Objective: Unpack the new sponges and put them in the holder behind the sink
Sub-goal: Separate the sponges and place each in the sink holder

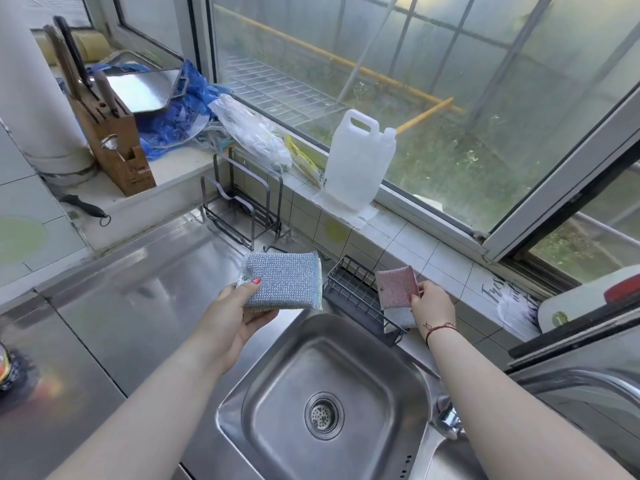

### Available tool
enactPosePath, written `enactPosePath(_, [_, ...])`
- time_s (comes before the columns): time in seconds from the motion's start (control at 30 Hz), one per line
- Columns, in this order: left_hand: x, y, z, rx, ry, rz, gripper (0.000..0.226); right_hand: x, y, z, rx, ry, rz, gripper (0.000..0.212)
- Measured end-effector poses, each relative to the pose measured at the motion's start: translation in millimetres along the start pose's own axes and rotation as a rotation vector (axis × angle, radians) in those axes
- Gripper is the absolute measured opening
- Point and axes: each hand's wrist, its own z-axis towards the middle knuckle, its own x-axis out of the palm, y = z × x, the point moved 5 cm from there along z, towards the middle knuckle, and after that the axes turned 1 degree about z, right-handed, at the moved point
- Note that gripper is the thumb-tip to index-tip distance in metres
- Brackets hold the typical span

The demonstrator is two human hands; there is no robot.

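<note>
Landmark: the steel sink (263, 403), bowl bare down to its drain (323, 415).

Left hand (239, 311) — raised over the counter at the sink's far left corner, closed on a silver mesh sponge (284, 280). Thumb lies on the top face near the sponge's left edge, fingers under it. The sponge is held roughly flat, clear of the counter; it looks thick, possibly more than one stacked, but that cannot be told for sure.

Right hand (431, 304) — behind the sink's far right corner, fingertips pinching the near right edge of a pink mesh sponge (396, 285). That sponge stands tilted on edge inside the right end of the dark wire holder (349, 289), which sits on the counter just behind the sink's back rim. Another silver sponge (400, 315) is already in the holder, directly below the pink one and touching it. The holder's left part shows only bare wire.

Further behind the sink: a tiled ledge under the window carries a white plastic jug (358, 159). To the far left of the sink, a wire dish rack (242, 199) and beyond it a wooden knife block (117, 147). The tap (448, 419) sits at the sink's right rim.
</note>
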Motion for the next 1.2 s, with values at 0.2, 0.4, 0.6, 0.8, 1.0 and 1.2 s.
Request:
enactPosePath(0.2, [-3, -1, 4, -0.003, -0.017, -0.006, 0.027, 10, -4, 5, 0.062, 0.021, -0.008, 0.021])
enactPosePath(0.4, [-9, 5, 6, -0.014, -0.048, -0.011, 0.033, 18, -7, 10, 0.124, 0.038, 0.022, 0.021])
enactPosePath(0.6, [-13, 8, 11, -0.021, -0.059, -0.012, 0.029, 21, -11, 9, 0.201, 0.05, 0.054, 0.02])
enactPosePath(0.8, [-12, 11, 10, -0.024, -0.064, -0.016, 0.025, 24, -16, 14, 0.261, 0.046, 0.076, 0.019])
enactPosePath(1.0, [-15, 12, 7, -0.03, -0.073, -0.005, 0.028, 15, -7, 11, 0.245, 0.041, -0.02, 0.014])
enactPosePath(1.2, [-12, 11, 2, -0.024, -0.093, -0.012, 0.005, 5, -9, 8, 0.26, 0.048, -0.122, 0.034])
